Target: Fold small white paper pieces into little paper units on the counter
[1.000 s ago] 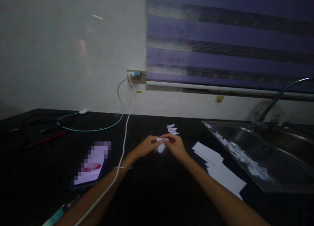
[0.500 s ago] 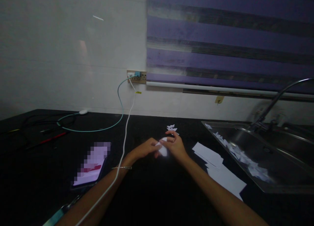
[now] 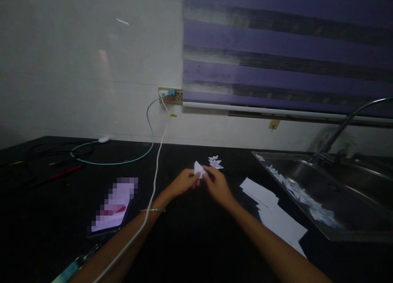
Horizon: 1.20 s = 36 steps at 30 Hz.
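Both hands meet over the middle of a black counter (image 3: pixel 190 242). My left hand (image 3: pixel 183 182) and my right hand (image 3: pixel 216 183) pinch a small folded white paper piece (image 3: pixel 198 168) between their fingertips, its point sticking up. Just behind it lies a small heap of folded paper pieces (image 3: pixel 215 162). A thin bracelet sits on my left wrist (image 3: pixel 153 210), where a white cable (image 3: pixel 159 152) crosses the forearm.
White paper sheets (image 3: pixel 276 213) lie to the right, beside a steel sink (image 3: pixel 334 234) holding paper scraps under a tap (image 3: pixel 346 123). A phone (image 3: pixel 113 205) rests left of my arm. A teal cable (image 3: pixel 123 162) runs from the wall socket (image 3: pixel 170 95). Dark wires (image 3: pixel 46 164) lie far left.
The paper piece was turned between the fingers and now stands with its point up. Both hands stayed in the same spot, pinched on it.
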Each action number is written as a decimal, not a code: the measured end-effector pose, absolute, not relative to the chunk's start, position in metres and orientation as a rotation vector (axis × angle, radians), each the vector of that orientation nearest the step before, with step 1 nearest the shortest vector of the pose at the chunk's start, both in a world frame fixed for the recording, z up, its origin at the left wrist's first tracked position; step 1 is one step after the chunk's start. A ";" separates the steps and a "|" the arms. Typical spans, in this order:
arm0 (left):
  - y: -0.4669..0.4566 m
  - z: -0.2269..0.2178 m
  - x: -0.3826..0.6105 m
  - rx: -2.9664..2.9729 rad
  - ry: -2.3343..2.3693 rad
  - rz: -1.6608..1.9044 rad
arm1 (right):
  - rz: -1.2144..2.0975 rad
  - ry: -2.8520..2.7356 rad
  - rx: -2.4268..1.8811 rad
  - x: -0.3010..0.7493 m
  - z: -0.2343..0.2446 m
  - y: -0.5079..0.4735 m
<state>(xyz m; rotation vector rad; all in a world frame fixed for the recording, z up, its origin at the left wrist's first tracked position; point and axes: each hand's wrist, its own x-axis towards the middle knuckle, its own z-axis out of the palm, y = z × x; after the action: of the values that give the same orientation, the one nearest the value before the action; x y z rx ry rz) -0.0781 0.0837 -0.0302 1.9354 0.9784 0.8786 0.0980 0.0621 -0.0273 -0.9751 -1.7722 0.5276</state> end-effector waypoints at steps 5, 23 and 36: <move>0.089 -0.037 -0.079 1.942 0.953 0.812 | 0.503 -1.825 -0.970 0.098 -0.028 0.061; 0.089 -0.030 -0.075 1.820 1.160 1.013 | 0.267 -1.996 -0.957 0.094 -0.045 0.064; 0.089 -0.033 -0.076 1.893 1.162 1.022 | 0.224 -1.974 -0.969 0.092 -0.038 0.058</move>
<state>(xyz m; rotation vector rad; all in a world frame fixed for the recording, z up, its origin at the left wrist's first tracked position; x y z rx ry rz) -0.0759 0.0889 -0.0332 1.8929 1.1616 1.0221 0.0916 0.0576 -0.0379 -0.9691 -1.9738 0.2242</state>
